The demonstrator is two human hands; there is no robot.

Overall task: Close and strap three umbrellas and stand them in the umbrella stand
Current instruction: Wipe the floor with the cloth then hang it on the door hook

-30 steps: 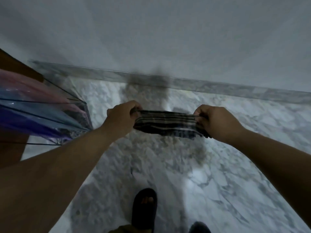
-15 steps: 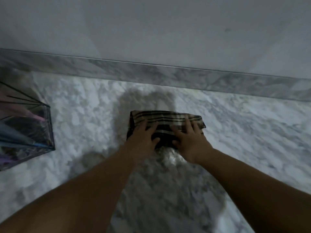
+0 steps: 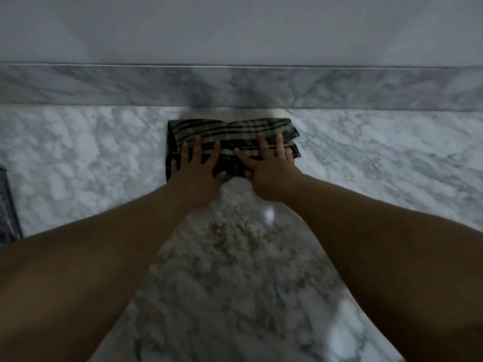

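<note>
Head view, folded plaid cloth (image 3: 230, 131) on marble floor (image 3: 78, 158), beside baseboard (image 3: 104, 84)

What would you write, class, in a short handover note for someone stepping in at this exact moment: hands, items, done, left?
Left hand: flat, fingers spread, pressing on the folded plaid cloth.
Right hand: the same, on the cloth's right half.
The cloth lies on the marble floor close to the skirting.
A dark object at the left edge is too cropped to identify.
Done: nothing visible for the umbrellas; no stand in view.
Left: close, strap and stand all three umbrellas, as far as this view shows.
</note>
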